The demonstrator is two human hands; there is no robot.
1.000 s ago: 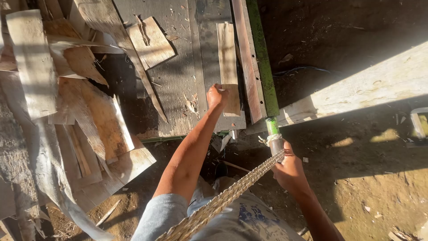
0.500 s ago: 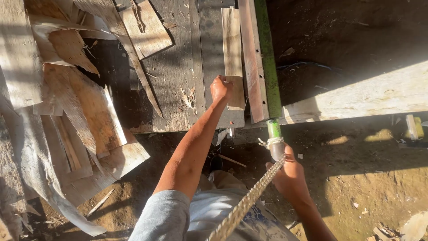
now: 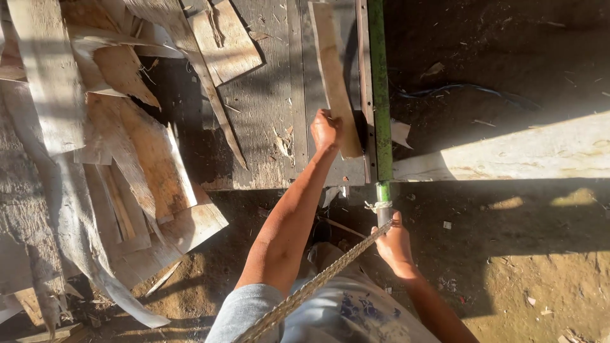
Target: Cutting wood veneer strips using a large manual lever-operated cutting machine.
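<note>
Veneer strip (image 3: 333, 79) sits lengthwise on the grey wooden platform (image 3: 267, 127), right up against the green lever bar (image 3: 380, 95) that runs along the platform's right edge, and my left hand (image 3: 325, 130) is closed on its near end, thumb over the top. Right hand (image 3: 395, 241) is wrapped tight around the dark handle end of that bar, just below the bit of white string tied on it. A braided rope (image 3: 318, 282) crosses my lap up toward that hand.

If I had to call it, doing this bit well means keeping the strip pressed flat and square to the bar, fingers back from the bar's edge, and bringing the handle down in one steady go so the thin wood doesn't split along the grain. That's my read, not something I can see.

Pile of curled offcut sheets (image 3: 127, 146) lies to the left, pale and ragged, half in sun. No packages, labels or signs that I can make out, just dirt floor (image 3: 521, 267) with chips and a blue cord (image 3: 464, 89) in the shadow
</note>
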